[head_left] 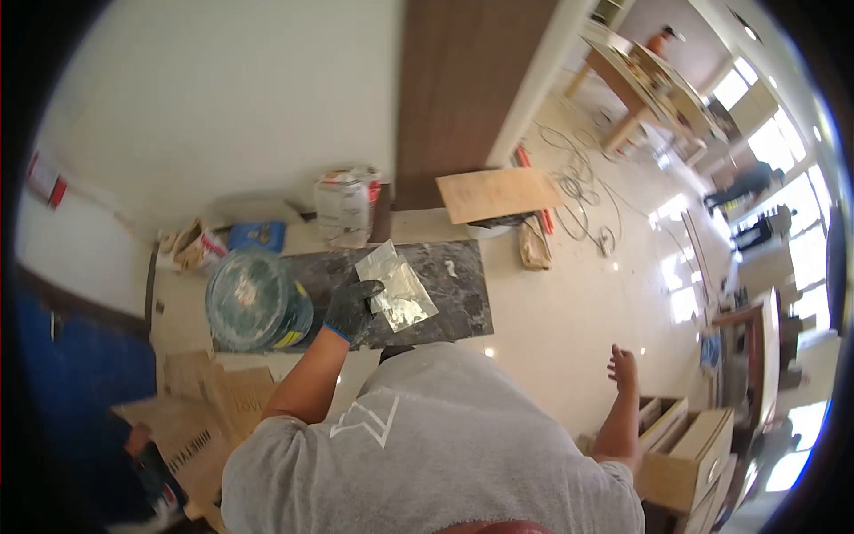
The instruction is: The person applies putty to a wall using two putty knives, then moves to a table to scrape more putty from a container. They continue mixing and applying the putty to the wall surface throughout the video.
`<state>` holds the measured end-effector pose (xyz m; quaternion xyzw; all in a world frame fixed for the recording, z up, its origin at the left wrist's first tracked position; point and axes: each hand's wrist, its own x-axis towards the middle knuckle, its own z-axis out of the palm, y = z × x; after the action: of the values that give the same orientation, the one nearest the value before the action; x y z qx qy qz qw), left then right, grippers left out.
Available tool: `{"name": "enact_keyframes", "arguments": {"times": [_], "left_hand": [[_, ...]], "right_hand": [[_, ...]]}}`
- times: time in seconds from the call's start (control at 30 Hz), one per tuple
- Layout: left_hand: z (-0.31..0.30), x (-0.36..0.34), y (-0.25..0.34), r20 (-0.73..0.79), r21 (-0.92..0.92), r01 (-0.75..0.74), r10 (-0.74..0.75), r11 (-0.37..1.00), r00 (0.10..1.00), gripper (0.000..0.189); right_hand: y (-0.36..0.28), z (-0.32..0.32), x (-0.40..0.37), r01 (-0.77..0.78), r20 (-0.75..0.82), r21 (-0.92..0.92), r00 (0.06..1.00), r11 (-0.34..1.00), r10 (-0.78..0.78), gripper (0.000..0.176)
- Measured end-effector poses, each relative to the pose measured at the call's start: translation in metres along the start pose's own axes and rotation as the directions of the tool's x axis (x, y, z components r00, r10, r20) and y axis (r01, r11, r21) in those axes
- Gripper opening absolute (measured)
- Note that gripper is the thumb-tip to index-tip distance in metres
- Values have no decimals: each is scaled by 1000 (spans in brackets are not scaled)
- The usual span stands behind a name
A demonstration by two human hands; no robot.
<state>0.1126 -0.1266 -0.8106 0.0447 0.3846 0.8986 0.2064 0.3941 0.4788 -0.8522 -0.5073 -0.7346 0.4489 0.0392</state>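
Note:
My left hand, in a dark glove with a blue cuff, grips a flat, shiny metal plate by its left side. The plate is held over a dark marbled slab on the floor. To the left of that hand stands a large round bucket with a whitish, smeared lid. My right hand is bare and held out to the right, fingers apart, holding nothing.
A white sack leans at the wall. Nearby lie a thin board, a brown bag and looped cables. Cardboard is at lower left, wooden drawers at lower right. Several people are farther off.

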Motion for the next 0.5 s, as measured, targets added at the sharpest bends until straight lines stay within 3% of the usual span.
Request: {"name": "enact_keyframes", "arguments": {"times": [0.13, 0.23, 0.27, 0.3, 0.33, 0.37, 0.4, 0.43, 0.47, 0.5], "left_hand": [[81, 67, -37, 119, 186, 72, -95, 980, 988, 40], [120, 100, -78, 189, 253, 202, -253, 946, 949, 34], [147, 100, -85, 195, 331, 273, -348, 903, 917, 23], [174, 110, -102, 275, 435, 235, -377, 869, 884, 23], [196, 113, -119, 354, 529, 174, -402, 831, 844, 23], [217, 115, -136, 429, 604, 96, -424, 791, 798, 24], [249, 100, -147, 449, 598, 121, -456, 792, 768, 25], [282, 82, -156, 469, 593, 146, -487, 792, 737, 26], [315, 47, -156, 469, 517, 304, -562, 800, 681, 29], [307, 61, -165, 386, 552, 388, -639, 738, 665, 40]], "right_hand": [[182, -5, -36, -376, -58, 302, 910, 876, 410, 67], [274, 28, -113, -519, 47, 498, 816, 695, 576, 68], [278, 37, -146, -566, 113, 514, 790, 644, 603, 65], [296, 62, -186, -578, 156, 471, 798, 666, 582, 64], [315, 80, -191, -287, 98, 41, 954, 957, 282, 48], [332, 97, -198, 57, 28, -440, 998, 896, -50, 38], [334, 110, -204, 158, -106, -422, 969, 893, -222, 38], [311, 112, -202, 164, -129, -292, 969, 942, -208, 31], [235, 79, -233, -211, -102, 339, 961, 917, 259, 43], [189, 66, -255, -133, -167, 555, 949, 821, 267, 59]]}}
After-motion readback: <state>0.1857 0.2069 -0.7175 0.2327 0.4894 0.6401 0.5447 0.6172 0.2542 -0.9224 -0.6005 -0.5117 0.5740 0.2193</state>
